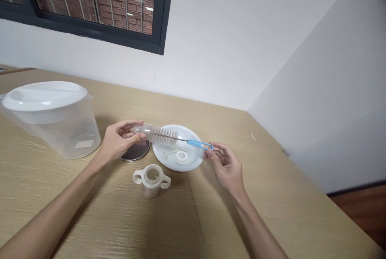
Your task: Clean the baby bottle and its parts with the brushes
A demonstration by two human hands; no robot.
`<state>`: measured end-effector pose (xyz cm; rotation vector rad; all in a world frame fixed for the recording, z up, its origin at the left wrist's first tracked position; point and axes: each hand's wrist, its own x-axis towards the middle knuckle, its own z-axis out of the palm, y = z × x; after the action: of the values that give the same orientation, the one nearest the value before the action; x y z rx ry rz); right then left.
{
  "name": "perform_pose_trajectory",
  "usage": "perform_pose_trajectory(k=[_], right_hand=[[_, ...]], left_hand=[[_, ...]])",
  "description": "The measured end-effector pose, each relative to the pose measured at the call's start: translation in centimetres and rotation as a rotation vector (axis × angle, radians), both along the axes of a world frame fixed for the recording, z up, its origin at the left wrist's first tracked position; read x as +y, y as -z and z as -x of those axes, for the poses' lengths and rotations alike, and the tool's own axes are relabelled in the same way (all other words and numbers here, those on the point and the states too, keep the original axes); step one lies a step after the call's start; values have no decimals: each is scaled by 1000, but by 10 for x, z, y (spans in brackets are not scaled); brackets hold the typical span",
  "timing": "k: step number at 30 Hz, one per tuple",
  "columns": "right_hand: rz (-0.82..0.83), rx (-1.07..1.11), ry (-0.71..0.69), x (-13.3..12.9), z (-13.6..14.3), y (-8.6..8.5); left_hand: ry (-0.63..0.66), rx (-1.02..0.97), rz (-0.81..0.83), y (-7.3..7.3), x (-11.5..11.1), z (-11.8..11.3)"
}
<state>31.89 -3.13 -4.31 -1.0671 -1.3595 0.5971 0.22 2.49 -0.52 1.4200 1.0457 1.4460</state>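
Observation:
My left hand (122,138) is wrapped round a small clear bottle (144,129) lying sideways in the air. The white bristles of a brush (165,135) are at the bottle's mouth, partly outside it. My right hand (224,162) pinches the blue loop handle of the brush at its end. Below the brush stands a white plate (193,161) with a white ring (181,157) and a clear piece on it. Nearer to me is a clear cup (151,180) with two white handles, upright and open at the top.
A large translucent pitcher (70,130) with a white lid stands at the left. A dark round disc (135,151) lies beside the plate. One thin wire (195,206) lies in front, and a small white strip (252,133) at the right. Behind the table (286,210) are a wall and window.

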Motion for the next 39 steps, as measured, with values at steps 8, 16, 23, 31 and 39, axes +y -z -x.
perform_pose_trajectory(k=[8,16,23,31,39], right_hand=[[161,-18,-87,1,-2,3],[101,-98,19,-2,-5,1],[-45,23,33,-3,9,2],[106,-126,2,-4,-4,2],[42,5,-3,-3,1,1]], left_hand=[[119,-43,-64,-2,-2,1],[160,-9,-64,-4,-6,-1],[-11,52,19,-6,-3,-4],[49,19,-4,-4,-3,-2],[46,34,9,-4,-3,-3]])
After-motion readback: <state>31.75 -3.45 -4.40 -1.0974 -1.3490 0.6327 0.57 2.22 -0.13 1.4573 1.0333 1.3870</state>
